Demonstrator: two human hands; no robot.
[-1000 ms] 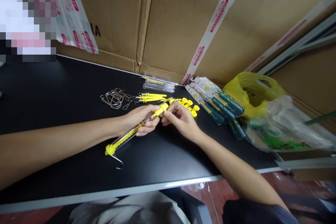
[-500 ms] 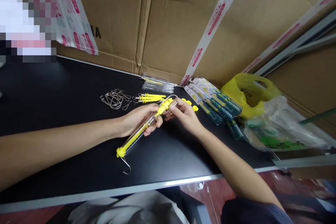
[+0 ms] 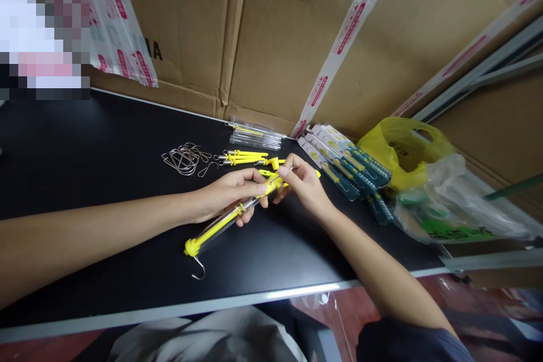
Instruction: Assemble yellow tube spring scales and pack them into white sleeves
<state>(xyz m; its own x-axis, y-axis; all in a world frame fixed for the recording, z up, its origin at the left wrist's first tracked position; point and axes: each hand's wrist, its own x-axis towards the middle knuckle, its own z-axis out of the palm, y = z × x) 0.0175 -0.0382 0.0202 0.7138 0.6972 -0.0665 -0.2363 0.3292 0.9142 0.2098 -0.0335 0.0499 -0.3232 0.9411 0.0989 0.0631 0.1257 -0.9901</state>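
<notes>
A spring scale (image 3: pixel 215 228) with a clear tube and yellow ends slants across the middle, above the black table. My left hand (image 3: pixel 229 195) is closed around its upper part, thumb against the yellow cap (image 3: pixel 272 183). At that same end my right hand (image 3: pixel 303 185) pinches a bent metal wire hook, mostly hidden by the fingers; I cannot tell how far it sits in the cap. From the scale's lower yellow end hangs a small metal hook (image 3: pixel 202 269). Just beyond my hands lie yellow rods with springs (image 3: pixel 244 156) and loose yellow parts (image 3: pixel 275 163).
Bent wire hooks (image 3: pixel 183 160) are heaped left of the rods. Clear tubes (image 3: pixel 255 138) lie against the cardboard (image 3: pixel 271 39) at the back. Printed scale packages (image 3: pixel 345 161) are stacked at the right, beside yellow and clear plastic bags (image 3: pixel 394 153). The table's front edge (image 3: pixel 297 292) is close.
The wire hook has turned, and its large loop no longer stands out above the cap. My left thumb has shifted onto the cap; the scale's lower end has swung slightly left.
</notes>
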